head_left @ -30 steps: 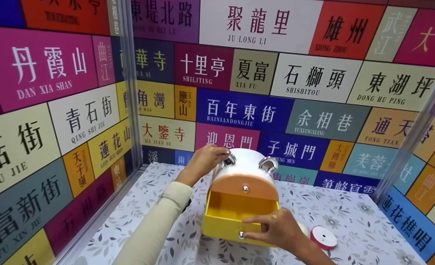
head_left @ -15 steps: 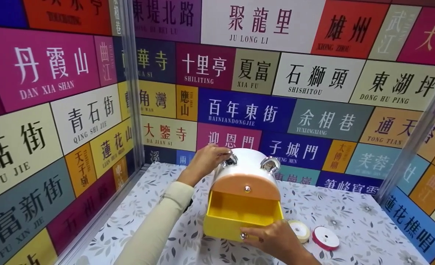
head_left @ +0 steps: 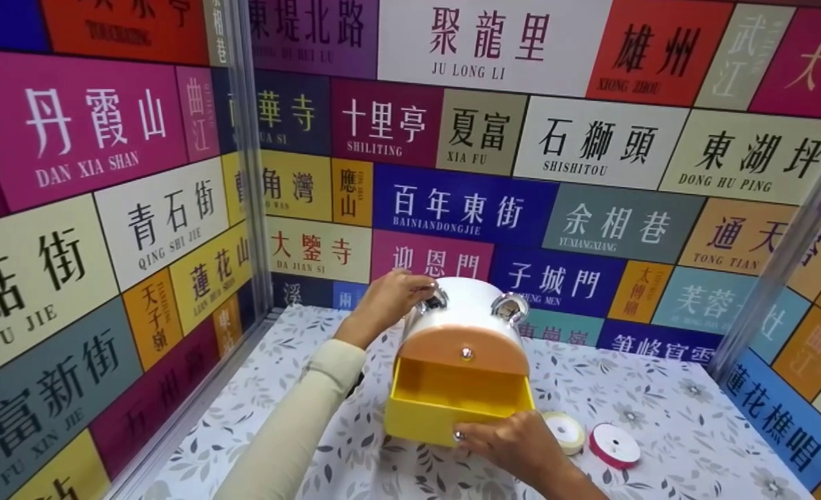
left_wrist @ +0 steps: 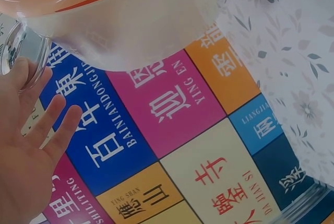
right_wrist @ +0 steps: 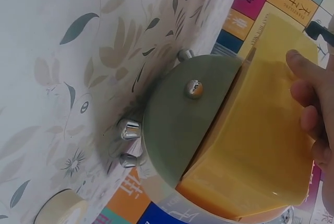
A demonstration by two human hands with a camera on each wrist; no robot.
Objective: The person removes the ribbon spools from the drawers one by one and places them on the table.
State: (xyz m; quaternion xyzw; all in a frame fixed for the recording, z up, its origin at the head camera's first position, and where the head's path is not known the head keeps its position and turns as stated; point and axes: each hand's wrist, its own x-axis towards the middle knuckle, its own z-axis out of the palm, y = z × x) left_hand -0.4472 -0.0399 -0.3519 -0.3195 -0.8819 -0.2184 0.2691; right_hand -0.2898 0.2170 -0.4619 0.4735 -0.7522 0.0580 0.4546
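A small storage box (head_left: pixel 460 326) with a white rounded body and a peach arched front stands on the surface (head_left: pixel 660 410), which is covered in a pale leaf-and-flower print. The left hand (head_left: pixel 390 300) rests on the box's top left corner, beside one of two shiny metal knobs (head_left: pixel 509 306); in the left wrist view its fingers (left_wrist: pixel 49 125) lie straight and slightly spread, the grip apart and closed round nothing. Below the peach front, the yellow drawer (head_left: pixel 445 406) is pulled out toward the person and looks hollow inside. The right hand (head_left: pixel 515 444) grips the drawer's front edge, fingers curled over it just beside the small silver drawer knob (head_left: pixel 458 436). A similar silver stud (head_left: pixel 465 353) sits on the peach front above.

Just to the right of the right hand's grip lie two ribbon spools flat on the surface: a cream spool (head_left: pixel 565 430) nearest the knuckles and a red spool (head_left: pixel 613 444) just beyond it.

The walls (head_left: pixel 174 208) around are papered with coloured name plates. Readable ones include "JU LONG LI", "SHILITING", "XIA FU", "SHISHITOU", "DONG HU PING", "BAINIANDONGJIE", "DA JIAN SI", "DAN XIA SHAN" and "QING SHI JIE". Directly behind the left hand's grip sits a pink plate that the left wrist view shows reading "YING EN".
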